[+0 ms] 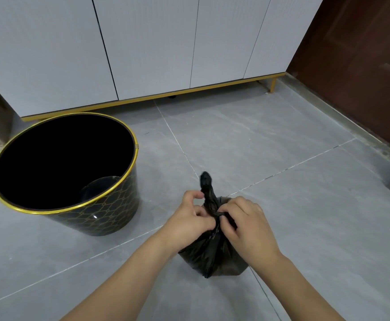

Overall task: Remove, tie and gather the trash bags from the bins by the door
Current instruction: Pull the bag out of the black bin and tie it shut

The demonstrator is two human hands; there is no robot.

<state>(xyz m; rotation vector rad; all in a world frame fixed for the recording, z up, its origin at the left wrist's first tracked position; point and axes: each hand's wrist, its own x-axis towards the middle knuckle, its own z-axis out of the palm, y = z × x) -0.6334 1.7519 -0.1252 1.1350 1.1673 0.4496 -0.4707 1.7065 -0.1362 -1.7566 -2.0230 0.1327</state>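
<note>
Pinching trash bag [212,253] neck, left hand [190,220], right hand [244,224], fingers curled

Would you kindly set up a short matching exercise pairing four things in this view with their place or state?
Things:
1. trash bag
2. bin
3. cabinet
4. door

Descriptions:
A. brown, at far right
B. white, on gold legs
C. neck pinched by both hands
D. unlined, standing at left

Pairs: 1-C, 2-D, 3-B, 4-A
</note>
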